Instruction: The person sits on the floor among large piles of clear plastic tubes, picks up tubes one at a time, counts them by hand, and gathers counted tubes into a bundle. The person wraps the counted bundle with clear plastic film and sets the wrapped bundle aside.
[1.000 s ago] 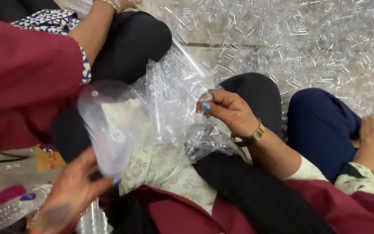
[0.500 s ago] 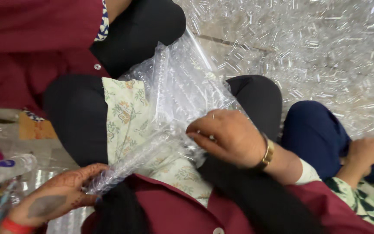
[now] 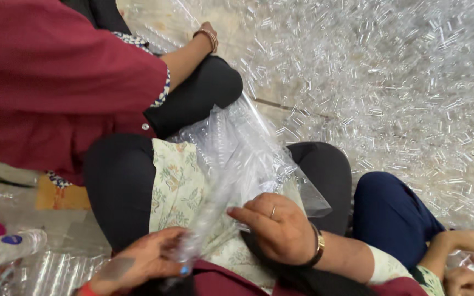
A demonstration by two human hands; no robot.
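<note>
At the lower middle of the frame, the left hand (image 3: 146,263) grips the twisted end of a clear plastic bag (image 3: 237,159) lying across the lap, while the right hand (image 3: 278,227) presses curled fingers onto it.

The bag (image 3: 237,153) is clear and glossy, and the tubes (image 3: 401,77) strewn over the beige floor (image 3: 281,82) are clear too. The tunic (image 3: 179,186) is pale cream with a green and orange floral print. Trousers (image 3: 119,186) are black. A co-worker's sleeve (image 3: 56,77) is maroon with a black-and-white dotted trim. Another person's trousers (image 3: 390,214) are navy. The watch (image 3: 318,246) is gold. The left hand (image 3: 138,263) has a blue-painted nail. The bottle (image 3: 6,249) is clear with a blue label.
</note>
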